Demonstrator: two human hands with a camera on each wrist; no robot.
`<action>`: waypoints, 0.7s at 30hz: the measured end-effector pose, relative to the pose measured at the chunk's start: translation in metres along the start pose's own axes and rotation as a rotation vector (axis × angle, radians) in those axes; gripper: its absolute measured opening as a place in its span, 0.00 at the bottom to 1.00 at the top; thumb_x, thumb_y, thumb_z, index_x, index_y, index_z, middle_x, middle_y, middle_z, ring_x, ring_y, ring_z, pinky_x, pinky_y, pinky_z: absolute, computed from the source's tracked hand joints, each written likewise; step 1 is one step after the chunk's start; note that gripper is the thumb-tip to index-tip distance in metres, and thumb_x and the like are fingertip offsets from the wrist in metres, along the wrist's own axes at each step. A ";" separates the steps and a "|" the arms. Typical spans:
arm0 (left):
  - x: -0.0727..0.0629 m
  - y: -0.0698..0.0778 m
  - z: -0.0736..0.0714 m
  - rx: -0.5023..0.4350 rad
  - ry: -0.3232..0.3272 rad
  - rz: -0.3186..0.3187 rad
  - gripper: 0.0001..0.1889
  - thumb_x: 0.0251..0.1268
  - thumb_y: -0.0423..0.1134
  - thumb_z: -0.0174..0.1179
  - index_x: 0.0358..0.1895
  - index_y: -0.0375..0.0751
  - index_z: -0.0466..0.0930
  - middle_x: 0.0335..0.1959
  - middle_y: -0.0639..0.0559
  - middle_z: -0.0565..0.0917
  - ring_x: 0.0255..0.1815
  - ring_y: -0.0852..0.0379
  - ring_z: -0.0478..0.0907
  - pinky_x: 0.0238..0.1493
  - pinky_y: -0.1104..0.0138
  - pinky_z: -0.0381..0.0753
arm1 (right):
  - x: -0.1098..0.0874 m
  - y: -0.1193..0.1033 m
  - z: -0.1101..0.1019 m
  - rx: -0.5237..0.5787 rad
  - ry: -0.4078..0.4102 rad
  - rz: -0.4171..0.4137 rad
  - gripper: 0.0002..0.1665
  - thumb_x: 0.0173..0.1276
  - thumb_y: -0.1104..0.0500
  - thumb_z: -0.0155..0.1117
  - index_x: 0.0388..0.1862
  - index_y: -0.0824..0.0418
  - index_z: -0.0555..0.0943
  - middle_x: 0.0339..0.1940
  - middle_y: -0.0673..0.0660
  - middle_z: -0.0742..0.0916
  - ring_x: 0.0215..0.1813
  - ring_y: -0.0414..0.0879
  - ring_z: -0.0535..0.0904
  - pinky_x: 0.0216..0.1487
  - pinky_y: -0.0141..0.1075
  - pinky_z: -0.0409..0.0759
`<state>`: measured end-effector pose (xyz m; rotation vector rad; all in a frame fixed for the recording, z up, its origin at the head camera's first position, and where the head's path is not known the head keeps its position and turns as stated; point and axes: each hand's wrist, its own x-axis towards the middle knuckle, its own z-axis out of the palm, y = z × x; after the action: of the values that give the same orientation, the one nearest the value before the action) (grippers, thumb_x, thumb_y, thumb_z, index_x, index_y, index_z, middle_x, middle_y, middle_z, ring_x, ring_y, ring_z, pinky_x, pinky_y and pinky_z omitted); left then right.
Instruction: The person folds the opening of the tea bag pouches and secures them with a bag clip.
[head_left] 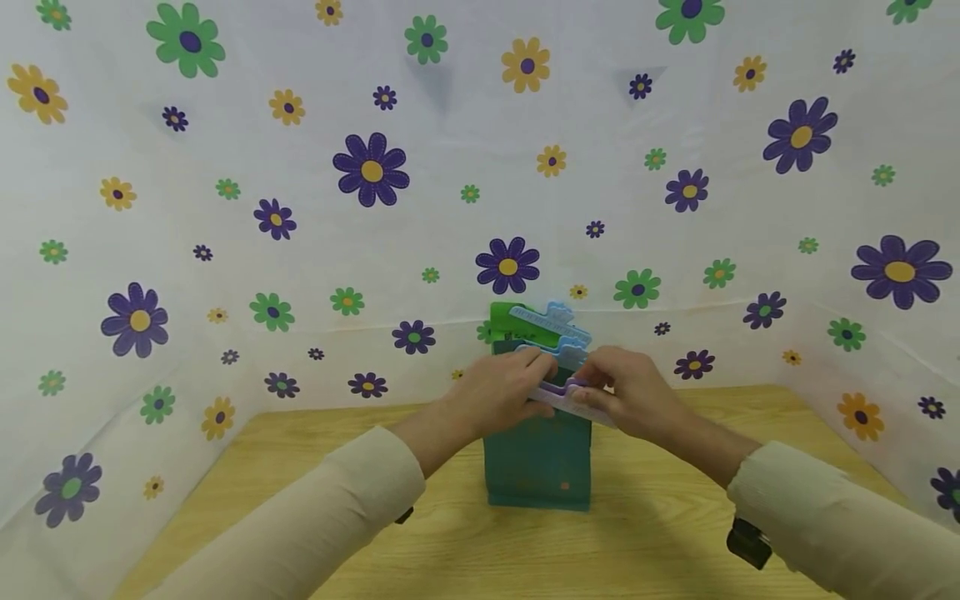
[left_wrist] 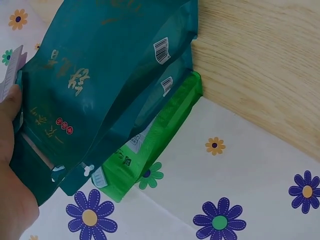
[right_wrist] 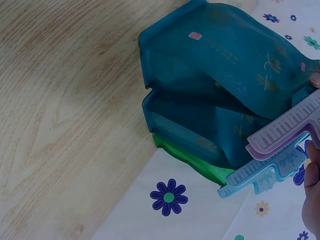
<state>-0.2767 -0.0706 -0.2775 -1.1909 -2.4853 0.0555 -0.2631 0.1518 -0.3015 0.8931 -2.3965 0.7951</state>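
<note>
A teal pouch (head_left: pixel 536 458) stands upright on the table, its top edge gripped by my left hand (head_left: pixel 495 392), whose thumb (left_wrist: pixel 11 105) shows in the left wrist view. Across that top lies a purple sealing clip (right_wrist: pixel 285 127), pinched at its raised tab by my right hand (head_left: pixel 630 392). Whether the clip is fully closed on the pouch cannot be seen. Directly behind stand a second teal pouch (right_wrist: pixel 200 127) and a bright green pouch (head_left: pixel 508 318). Light blue clips (head_left: pixel 567 352) sit across the tops of these two. Fingers hide part of the purple clip.
The pouches stand in a row near the back of a wood-grain table (head_left: pixel 315 483). White sheeting with printed flowers (head_left: pixel 300 250) rises behind and along both sides. Dark wrist devices (head_left: pixel 748 543) show beneath the cream sleeves (head_left: pixel 360 492).
</note>
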 end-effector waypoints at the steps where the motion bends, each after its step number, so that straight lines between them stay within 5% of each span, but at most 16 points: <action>1: 0.000 0.000 0.000 -0.004 0.006 0.001 0.22 0.63 0.53 0.68 0.52 0.44 0.77 0.44 0.53 0.83 0.40 0.61 0.79 0.43 0.70 0.83 | 0.000 0.000 0.001 -0.006 0.005 -0.003 0.05 0.63 0.63 0.72 0.35 0.58 0.83 0.31 0.50 0.83 0.34 0.40 0.76 0.39 0.36 0.78; 10: 0.000 -0.003 0.000 -0.087 0.059 0.003 0.20 0.63 0.48 0.69 0.50 0.41 0.77 0.46 0.50 0.81 0.38 0.60 0.79 0.44 0.68 0.83 | 0.003 0.000 0.005 -0.007 0.031 -0.021 0.05 0.64 0.63 0.72 0.37 0.60 0.83 0.32 0.51 0.83 0.35 0.41 0.76 0.39 0.36 0.78; 21: 0.001 -0.005 -0.006 -0.135 -0.001 -0.025 0.16 0.65 0.43 0.67 0.51 0.41 0.77 0.47 0.51 0.81 0.42 0.58 0.79 0.48 0.67 0.82 | 0.008 -0.001 0.008 0.016 -0.008 -0.022 0.10 0.67 0.60 0.70 0.44 0.62 0.82 0.36 0.52 0.83 0.38 0.42 0.77 0.39 0.36 0.78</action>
<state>-0.2791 -0.0738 -0.2706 -1.2123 -2.5390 -0.1203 -0.2694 0.1424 -0.3024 0.9286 -2.3867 0.8046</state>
